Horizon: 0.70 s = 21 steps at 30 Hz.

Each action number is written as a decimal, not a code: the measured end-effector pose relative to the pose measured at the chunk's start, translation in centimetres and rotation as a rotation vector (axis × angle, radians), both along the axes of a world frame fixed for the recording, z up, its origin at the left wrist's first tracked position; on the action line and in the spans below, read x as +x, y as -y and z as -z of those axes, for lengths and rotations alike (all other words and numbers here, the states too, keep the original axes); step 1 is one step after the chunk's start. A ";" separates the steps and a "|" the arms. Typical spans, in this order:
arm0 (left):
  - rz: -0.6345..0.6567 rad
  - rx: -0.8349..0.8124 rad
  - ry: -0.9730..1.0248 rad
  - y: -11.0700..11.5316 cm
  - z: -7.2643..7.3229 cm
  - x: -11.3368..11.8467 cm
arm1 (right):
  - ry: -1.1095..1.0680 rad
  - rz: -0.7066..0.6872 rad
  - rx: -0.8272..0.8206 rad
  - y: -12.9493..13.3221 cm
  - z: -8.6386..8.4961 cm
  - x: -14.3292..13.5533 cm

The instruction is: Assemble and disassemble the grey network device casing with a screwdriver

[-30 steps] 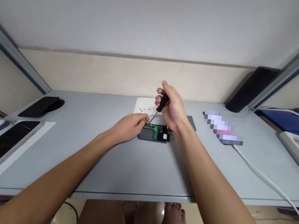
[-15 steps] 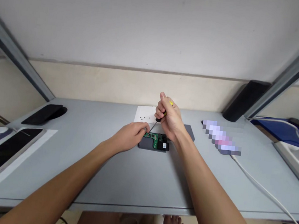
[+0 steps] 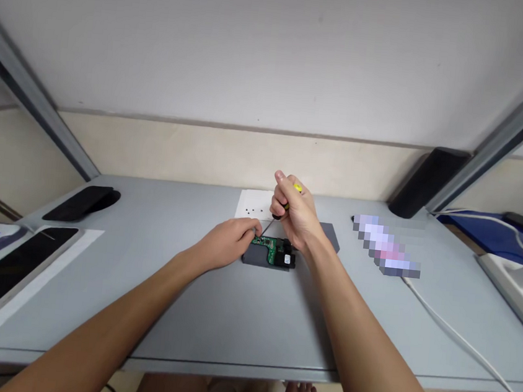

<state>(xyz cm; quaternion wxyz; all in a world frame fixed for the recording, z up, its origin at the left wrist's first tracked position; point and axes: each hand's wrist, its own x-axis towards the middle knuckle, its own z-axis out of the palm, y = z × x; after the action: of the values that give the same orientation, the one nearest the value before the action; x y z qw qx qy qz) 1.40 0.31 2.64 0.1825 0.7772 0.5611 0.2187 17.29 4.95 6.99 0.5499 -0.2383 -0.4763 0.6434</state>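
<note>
Wrapped in my right hand (image 3: 298, 212) is a screwdriver (image 3: 296, 188) with a yellow and black handle. Its thin shaft slants down to the left, and the tip meets the left part of a green circuit board (image 3: 273, 243). The board sits in an open dark grey casing (image 3: 256, 255), with a black part bearing a white label at its right end. My left hand (image 3: 226, 242) grips the casing's left end, fingers curled at its upper left corner beside the screwdriver tip. Behind lies a white sheet of paper (image 3: 248, 201) with several tiny dark screws (image 3: 253, 210) on it.
A flat dark grey panel (image 3: 330, 236) lies behind my right wrist. Farther right are a phone (image 3: 384, 246) with a white cable and a black cylinder (image 3: 428, 183). To the left are a black pouch-like item (image 3: 78, 203) and a black-topped tablet-like slab (image 3: 15, 270).
My right hand has tipped slightly left and lower around the screwdriver, whose tip stays on the board. My left hand keeps its place on the casing. The camera view has shifted slightly.
</note>
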 end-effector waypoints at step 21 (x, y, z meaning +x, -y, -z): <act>0.031 0.011 -0.011 -0.1 -0.3 -0.1 | -0.025 0.177 0.021 -0.9 1.3 -0.9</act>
<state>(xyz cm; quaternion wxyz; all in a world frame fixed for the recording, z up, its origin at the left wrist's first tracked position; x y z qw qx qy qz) 1.33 0.36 2.91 0.1784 0.7879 0.5490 0.2146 16.41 5.86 5.71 0.6131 -0.2658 -0.4531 0.5901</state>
